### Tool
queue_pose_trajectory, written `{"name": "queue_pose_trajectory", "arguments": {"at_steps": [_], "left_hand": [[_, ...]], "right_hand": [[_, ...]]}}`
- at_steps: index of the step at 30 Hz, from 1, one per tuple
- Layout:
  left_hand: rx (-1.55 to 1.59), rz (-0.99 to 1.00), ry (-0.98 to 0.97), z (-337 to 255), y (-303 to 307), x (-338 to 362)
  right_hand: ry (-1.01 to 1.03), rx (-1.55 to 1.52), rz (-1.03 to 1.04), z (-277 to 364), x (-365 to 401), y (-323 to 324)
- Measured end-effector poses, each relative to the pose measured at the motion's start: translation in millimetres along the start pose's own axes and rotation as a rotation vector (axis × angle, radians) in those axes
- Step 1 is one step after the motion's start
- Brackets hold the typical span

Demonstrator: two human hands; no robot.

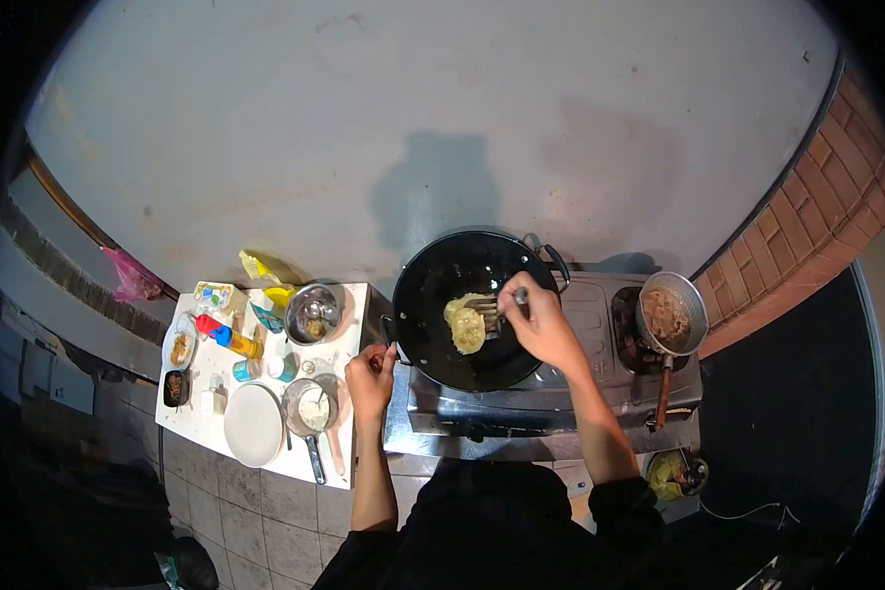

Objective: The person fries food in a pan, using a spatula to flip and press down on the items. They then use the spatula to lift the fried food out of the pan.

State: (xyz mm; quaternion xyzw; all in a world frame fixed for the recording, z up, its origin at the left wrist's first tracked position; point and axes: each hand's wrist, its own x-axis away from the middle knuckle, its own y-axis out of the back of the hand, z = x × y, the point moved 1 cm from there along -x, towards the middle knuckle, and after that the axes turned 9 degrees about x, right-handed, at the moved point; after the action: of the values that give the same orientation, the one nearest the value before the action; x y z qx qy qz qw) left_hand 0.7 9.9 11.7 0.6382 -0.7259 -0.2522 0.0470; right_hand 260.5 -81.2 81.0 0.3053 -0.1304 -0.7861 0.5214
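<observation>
A large black wok (452,369) sits on the steel stove (575,320). Inside it lies a yellowish, egg-like piece of food (465,324), right of the wok's middle line from its left handle. My right hand (529,313) is closed round the handle of a slotted spatula (487,313), whose blade touches the food's right side. At the wok's left handle (390,327), my left hand (371,374) has its fingers bent together, seemingly pinching the handle or a cloth on it; the grip is partly hidden.
On the right burner stands a saucepan (671,313) of food, its handle toward me. The white table (344,452) at left holds a plate (254,425), metal bowl (313,313), small pot (310,405) and several bottles. A wall rises behind the stove.
</observation>
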Motion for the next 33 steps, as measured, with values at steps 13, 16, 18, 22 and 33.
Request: {"name": "queue_pose_trajectory", "arguments": {"at_steps": [13,16,18,22,33], "left_hand": [[0.006,0.009,0.059,-3.4,1.2,0.9],[0.026,0.014,0.055,-3.8,0.6,1.1],[0.037,0.013,0.053,-4.0,1.0,0.5],[0.007,0.011,0.039,-1.7,1.2,0.0],[-0.029,-0.003,0.013,2.4,2.0,-1.2]], "right_hand": [[0.188,0.019,0.071,35.2,-9.3,-27.6],[0.096,-0.003,0.107,27.1,-7.3,-27.0],[0.079,-0.04,0.068,24.9,-5.3,-22.9],[0.011,-0.011,-0.14,7.0,-1.1,-14.8],[-0.029,-0.112,-0.23,-15.3,19.9,-38.3]]}}
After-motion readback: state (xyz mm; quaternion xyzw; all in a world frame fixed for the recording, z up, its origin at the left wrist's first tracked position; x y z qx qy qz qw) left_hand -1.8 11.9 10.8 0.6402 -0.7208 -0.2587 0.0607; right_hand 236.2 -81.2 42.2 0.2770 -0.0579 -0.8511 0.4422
